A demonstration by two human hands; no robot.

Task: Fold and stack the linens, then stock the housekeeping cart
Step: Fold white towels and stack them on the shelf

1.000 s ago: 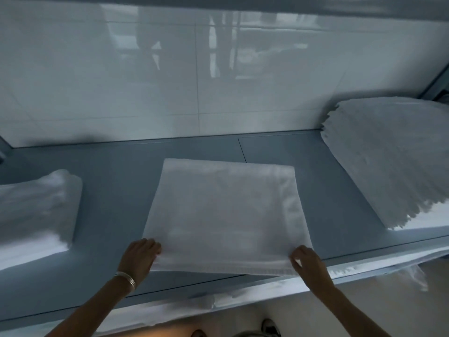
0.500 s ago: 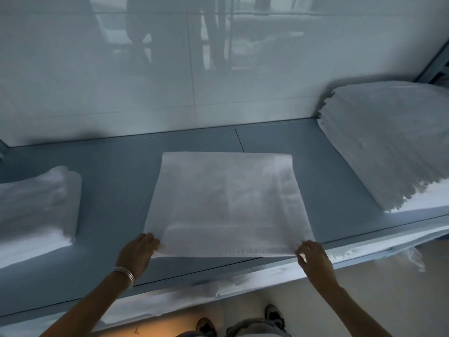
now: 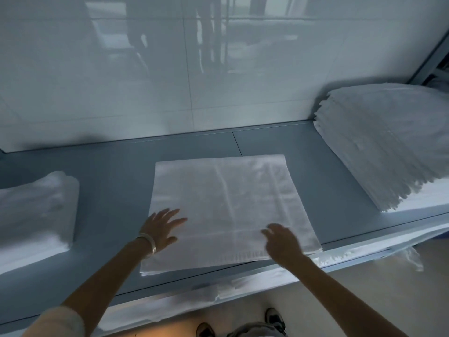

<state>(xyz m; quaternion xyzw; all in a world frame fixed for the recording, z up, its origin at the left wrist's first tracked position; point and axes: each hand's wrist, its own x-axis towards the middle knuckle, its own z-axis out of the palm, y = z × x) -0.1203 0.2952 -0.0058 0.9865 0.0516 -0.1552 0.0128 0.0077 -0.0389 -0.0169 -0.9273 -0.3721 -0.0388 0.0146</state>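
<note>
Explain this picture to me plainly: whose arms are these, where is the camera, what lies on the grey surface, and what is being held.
No machine here: a person's bare arms, filmed by a wide-angle camera on their head, looking down. The left hand, wearing a bracelet, lies with fingers spread on a folded white towel on the grey shelf. The right hand is over the towel's near edge; it looks blurred, so its hold is unclear. A small folded pile sits left, a tall stack of linens right.

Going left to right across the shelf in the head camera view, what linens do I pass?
Small folded pile → flat folded towel in the middle, with the left hand and right hand over its near part → tall stack of folded linens at the right end.
</note>
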